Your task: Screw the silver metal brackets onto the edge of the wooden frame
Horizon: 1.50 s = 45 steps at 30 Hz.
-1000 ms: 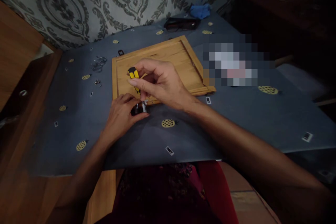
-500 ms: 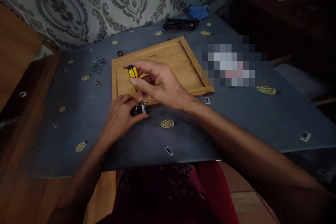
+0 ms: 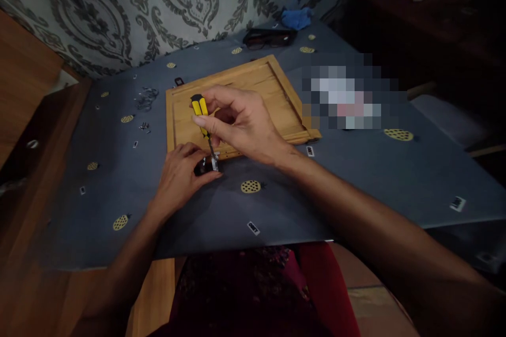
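Observation:
My right hand (image 3: 241, 124) is closed round a screwdriver (image 3: 201, 114) with a yellow and black handle, its shaft pointing down at a small metal fitting (image 3: 209, 164). My left hand (image 3: 181, 174) pinches that fitting against the near edge of a wooden panel (image 3: 261, 84). The panel lies flat on a blue-grey cloth (image 3: 356, 179) with yellow motifs.
A pile of small metal parts (image 3: 145, 99) and loose screws (image 3: 144, 126) lie left of the panel. Dark glasses (image 3: 269, 38) and a blue cloth (image 3: 296, 17) sit at the back by the patterned wall. Wooden furniture stands at the left. A blurred object lies right of the panel.
The screwdriver handle has turned and tilted slightly in my right hand's fingers. The left hand stays on the fitting.

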Each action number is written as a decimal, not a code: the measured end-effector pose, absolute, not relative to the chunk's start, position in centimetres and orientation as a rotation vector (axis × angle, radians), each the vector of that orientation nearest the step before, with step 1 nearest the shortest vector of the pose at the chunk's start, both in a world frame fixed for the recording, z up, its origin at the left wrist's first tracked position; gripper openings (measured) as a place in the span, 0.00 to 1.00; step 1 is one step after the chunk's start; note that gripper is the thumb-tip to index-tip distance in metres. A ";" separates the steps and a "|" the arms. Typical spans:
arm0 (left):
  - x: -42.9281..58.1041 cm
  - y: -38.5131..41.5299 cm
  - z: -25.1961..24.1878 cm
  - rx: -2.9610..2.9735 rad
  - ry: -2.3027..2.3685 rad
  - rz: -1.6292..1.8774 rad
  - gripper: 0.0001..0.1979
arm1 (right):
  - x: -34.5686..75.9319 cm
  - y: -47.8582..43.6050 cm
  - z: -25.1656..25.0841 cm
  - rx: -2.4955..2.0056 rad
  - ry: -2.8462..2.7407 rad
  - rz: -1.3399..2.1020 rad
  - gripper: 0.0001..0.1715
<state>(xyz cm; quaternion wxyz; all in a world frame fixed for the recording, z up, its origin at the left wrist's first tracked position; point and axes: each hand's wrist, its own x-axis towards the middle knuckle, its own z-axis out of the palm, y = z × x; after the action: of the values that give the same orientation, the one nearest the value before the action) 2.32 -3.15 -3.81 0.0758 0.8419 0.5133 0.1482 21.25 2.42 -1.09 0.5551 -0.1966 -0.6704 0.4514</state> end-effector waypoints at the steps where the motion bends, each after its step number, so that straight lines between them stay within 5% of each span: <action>1: 2.3 -3.1 -3.8 2.521 1.540 0.442 0.20 | 21.3 2.5 -1.1 -0.467 -1.592 1.055 0.08; 45: 2.1 -3.2 -4.0 2.507 1.543 0.471 0.21 | 21.1 2.0 -1.1 -0.551 -1.645 1.012 0.05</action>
<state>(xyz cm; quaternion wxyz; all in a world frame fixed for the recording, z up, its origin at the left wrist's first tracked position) 2.12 -3.16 -4.04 0.0803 0.8382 0.5160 0.1575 21.07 1.96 -1.06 0.5368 -0.2317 -0.6911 0.4250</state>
